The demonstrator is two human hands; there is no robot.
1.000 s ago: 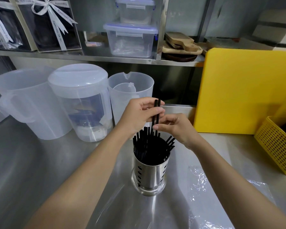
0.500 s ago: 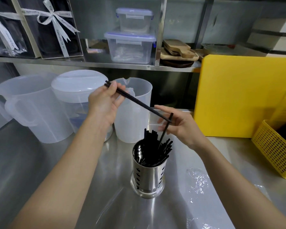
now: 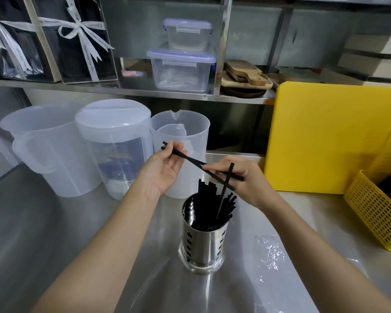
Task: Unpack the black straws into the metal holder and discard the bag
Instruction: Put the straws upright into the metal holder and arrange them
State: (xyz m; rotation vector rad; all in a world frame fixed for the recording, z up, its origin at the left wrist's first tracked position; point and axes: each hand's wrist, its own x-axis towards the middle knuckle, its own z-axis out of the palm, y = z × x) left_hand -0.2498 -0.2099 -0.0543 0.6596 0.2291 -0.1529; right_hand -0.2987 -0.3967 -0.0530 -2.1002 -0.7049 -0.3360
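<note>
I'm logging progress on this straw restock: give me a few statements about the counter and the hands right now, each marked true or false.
1. The metal holder already contains black straws. True.
2. Both hands are empty. False: the left hand pinches a pair of straws, and the right hand holds a single straw pointing down toward the holder.
3. The clear bag lies on the counter, right of the holder. True.
4. The yellow cutting board lies flat. False: the cutting board stands upright at the back.
</note>
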